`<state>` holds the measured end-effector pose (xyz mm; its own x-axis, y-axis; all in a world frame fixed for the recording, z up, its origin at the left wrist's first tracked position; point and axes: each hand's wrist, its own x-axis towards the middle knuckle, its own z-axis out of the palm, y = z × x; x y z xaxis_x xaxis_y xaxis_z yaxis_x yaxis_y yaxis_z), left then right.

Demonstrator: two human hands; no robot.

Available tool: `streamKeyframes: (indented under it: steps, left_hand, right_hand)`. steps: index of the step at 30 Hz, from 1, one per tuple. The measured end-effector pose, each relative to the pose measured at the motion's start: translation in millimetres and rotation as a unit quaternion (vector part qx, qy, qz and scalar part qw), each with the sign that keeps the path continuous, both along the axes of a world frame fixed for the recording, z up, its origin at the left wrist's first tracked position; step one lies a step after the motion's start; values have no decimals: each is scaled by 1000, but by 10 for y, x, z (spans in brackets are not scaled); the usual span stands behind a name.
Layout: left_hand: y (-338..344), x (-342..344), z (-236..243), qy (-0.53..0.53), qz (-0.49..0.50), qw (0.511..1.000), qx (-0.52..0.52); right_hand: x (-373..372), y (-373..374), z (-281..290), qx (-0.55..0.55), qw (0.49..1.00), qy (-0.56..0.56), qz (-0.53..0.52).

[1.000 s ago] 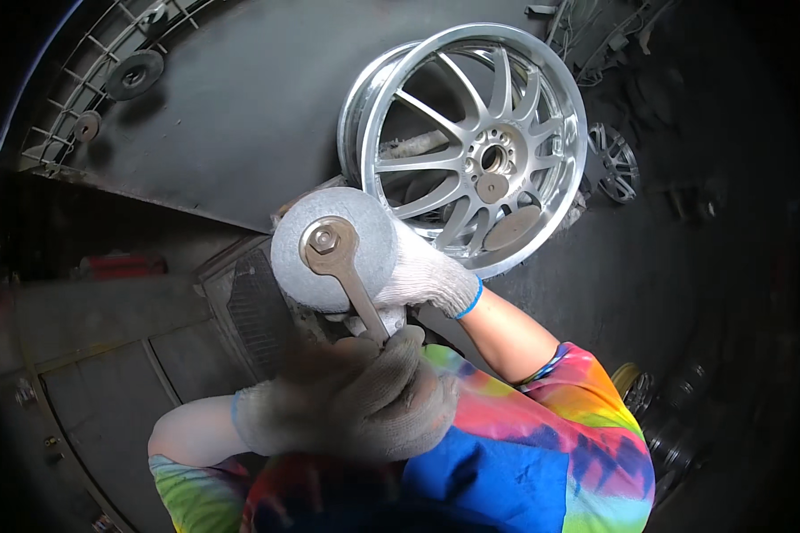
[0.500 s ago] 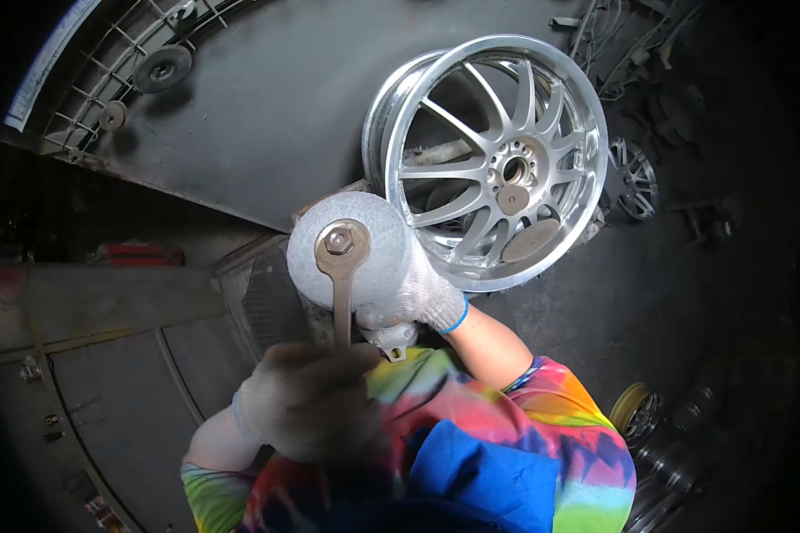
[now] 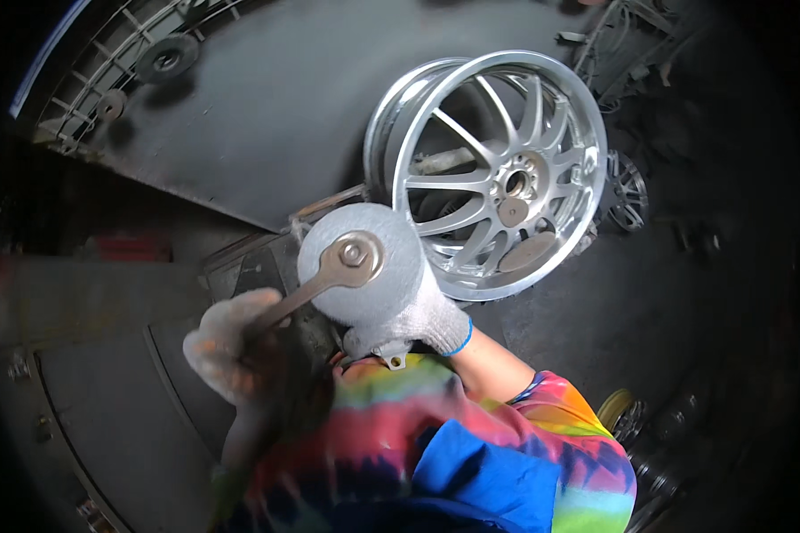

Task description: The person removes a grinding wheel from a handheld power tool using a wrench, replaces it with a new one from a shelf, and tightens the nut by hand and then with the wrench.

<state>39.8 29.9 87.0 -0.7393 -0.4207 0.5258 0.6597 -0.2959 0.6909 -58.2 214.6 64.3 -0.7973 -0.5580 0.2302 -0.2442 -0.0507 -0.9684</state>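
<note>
Closest, at six o'clock, spreads a tie-dyed shirt [image 3: 364, 435] with a blue cloth [image 3: 498, 471] over it, its lower part lost in shadow and cut off by the frame. Above it, at eight o'clock from the picture's middle, the gloved left hand [image 3: 231, 346] has its fingers folded and clamped on a wrench [image 3: 307, 290]; blur and shadow blot out the single fingers, and the handle's far end is hidden in the glove. The wrench runs up toward two o'clock, its head around a nut [image 3: 354, 255] at the centre of a grey round disc [image 3: 347, 306]. That disc sits just left of the picture's middle and covers most of what lies beneath. At its five o'clock edge is the gloved right hand [image 3: 418, 320]; its fingers pass largely behind the disc, so I cannot tell what they close on. A small metal fitting [image 3: 396, 361] with a hole peeps out below the hand, mostly covered.

Farther off, at two o'clock from the disc, stands a large silver wheel [image 3: 596, 204], its near edge overlapped by disc and glove. Beyond, at three o'clock from it, a second wheel [image 3: 629, 194] is partly hidden and dim. At ten o'clock, a wire rack [image 3: 84, 78] fades into the black rim.
</note>
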Motion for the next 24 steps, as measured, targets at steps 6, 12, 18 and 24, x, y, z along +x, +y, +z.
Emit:
streamKeyframes:
  steps: [6,12,18,24]
  left_hand:
    - [-220,68,-165,50,83,986,-137]
    - [31,175,20,-44,31,994,-90]
    - [232,-54,243,-104,17,988,111]
    - [46,-579,273,-225,-6,937,269]
  right_hand:
    - [83,177,91,-47,990,-108,82]
    - [40,22,-185,-166,958,-221,71]
    - [-73,10,-156,-185,972,-124,72]
    - [-73,50,-19,-202,971,-113,65]
